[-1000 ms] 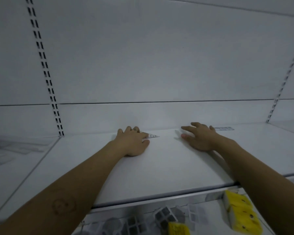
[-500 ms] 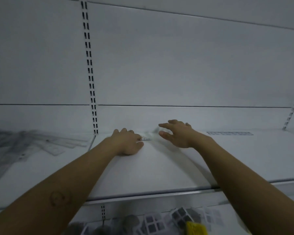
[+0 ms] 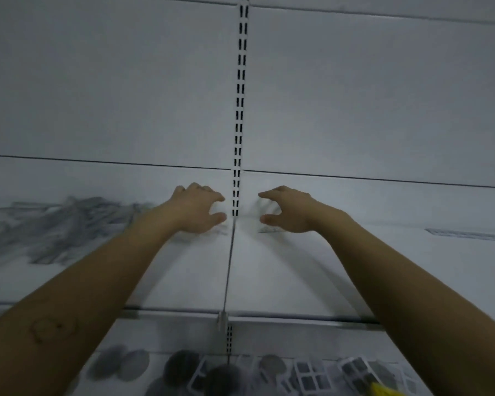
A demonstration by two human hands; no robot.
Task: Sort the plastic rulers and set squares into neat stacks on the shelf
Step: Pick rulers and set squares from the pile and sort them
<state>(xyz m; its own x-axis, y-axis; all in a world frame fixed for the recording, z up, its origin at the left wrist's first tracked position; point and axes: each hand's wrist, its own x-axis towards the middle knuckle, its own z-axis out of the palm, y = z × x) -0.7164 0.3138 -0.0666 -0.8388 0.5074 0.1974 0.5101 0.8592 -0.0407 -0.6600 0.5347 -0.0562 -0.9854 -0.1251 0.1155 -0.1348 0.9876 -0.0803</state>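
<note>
Either side of the slotted post (image 3: pixel 238 110), left hand (image 3: pixel 197 208) and right hand (image 3: pixel 286 210) were half-curled over clear set squares (image 3: pixel 269 229), couldn't tell if gripping; ruler pile (image 3: pixel 55 230) lay further left of it; slick plastic could slip a loose pinch.

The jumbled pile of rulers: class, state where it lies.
Head view: the pile of rulers lies at the left of the shelf, by the back panel, left of the left hand and slotted upright.
</note>
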